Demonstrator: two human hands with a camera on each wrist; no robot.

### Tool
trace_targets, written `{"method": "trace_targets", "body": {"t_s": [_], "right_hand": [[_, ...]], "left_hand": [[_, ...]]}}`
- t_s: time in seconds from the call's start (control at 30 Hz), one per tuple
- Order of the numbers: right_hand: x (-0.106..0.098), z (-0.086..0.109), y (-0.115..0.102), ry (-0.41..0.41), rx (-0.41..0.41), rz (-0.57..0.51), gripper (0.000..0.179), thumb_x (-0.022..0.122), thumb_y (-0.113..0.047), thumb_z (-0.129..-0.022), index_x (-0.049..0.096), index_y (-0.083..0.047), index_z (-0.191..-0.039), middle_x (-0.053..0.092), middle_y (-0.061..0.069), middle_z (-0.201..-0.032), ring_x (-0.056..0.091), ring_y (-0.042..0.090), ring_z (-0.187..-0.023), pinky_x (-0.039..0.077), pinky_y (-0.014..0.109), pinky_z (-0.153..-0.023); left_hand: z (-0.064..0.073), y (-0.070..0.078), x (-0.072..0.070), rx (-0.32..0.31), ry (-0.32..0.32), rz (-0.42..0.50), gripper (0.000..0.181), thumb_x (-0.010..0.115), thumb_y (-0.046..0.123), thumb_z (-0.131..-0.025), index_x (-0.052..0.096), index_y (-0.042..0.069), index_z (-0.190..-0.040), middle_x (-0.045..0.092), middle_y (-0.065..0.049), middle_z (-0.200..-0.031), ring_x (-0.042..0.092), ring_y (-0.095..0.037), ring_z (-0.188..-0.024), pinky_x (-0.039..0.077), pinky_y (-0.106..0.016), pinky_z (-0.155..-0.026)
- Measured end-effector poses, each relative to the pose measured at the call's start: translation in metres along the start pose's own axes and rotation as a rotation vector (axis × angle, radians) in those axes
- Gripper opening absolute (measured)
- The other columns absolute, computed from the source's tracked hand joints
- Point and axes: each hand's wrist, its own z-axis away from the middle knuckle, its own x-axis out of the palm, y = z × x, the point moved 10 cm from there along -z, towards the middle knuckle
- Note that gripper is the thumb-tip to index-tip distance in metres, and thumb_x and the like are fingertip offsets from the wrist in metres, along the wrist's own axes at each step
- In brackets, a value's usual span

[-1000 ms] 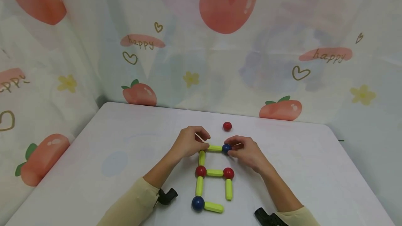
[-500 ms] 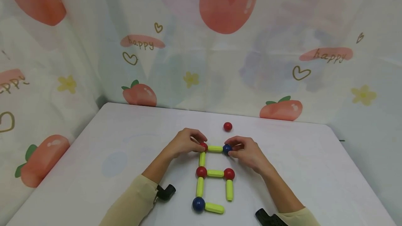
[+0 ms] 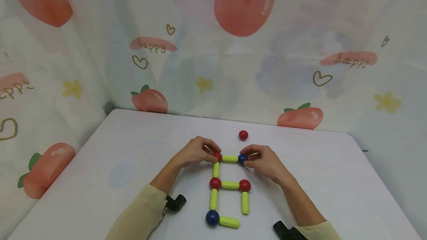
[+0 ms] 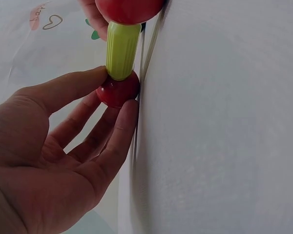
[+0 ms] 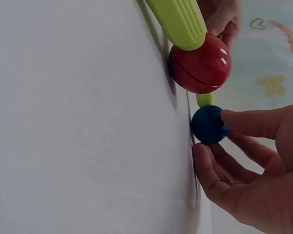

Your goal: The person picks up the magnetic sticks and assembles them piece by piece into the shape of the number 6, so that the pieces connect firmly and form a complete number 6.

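Note:
My left hand point(image 3: 193, 152) pinches a red ball point(image 4: 118, 92) between thumb and fingers at the far left corner of a ball-and-stick figure. At the far right corner, a blue ball point(image 5: 208, 125) is between the thumb and fingers of my right hand point(image 3: 265, 163). One lime-green stick point(image 3: 230, 159) joins these two balls. A second stick point(image 3: 216, 170) runs from the held red ball to another red ball point(image 3: 215, 183). From there a crosswise stick point(image 3: 230, 185) leads to a right-hand red ball point(image 3: 245, 186).
Below the right-hand red ball extends a stick point(image 3: 245, 203) with a free lower end. A larger-looking blue ball point(image 3: 212, 218) forms the near left corner, with a stick point(image 3: 229, 222) pointing right. Beyond the hands, a loose red ball point(image 3: 243, 135) lies on the white table point(image 3: 150, 129).
My left hand has drawn back slightly to the left, so the red ball at its fingertips shows. The right hand keeps its hold on the blue ball.

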Motion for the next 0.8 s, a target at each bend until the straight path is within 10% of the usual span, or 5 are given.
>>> {"method": "trace_targets", "body": {"t_s": [0.8], "right_hand": [[-0.028,-0.070,0.002,0.120,0.020,0.063,0.046,0.068,-0.017,-0.099,0.059,-0.011,-0.144,0.058,0.022,-0.143,0.059,0.040,-0.129,0.058,0.046,-0.100]], "left_hand": [[-0.003,-0.002,0.001,0.018,-0.024,0.023,0.021,0.085,0.013,-0.087,0.079,0.020,-0.106,0.074,0.003,-0.103,0.067,-0.018,-0.095,0.059,-0.030,-0.080]]}}
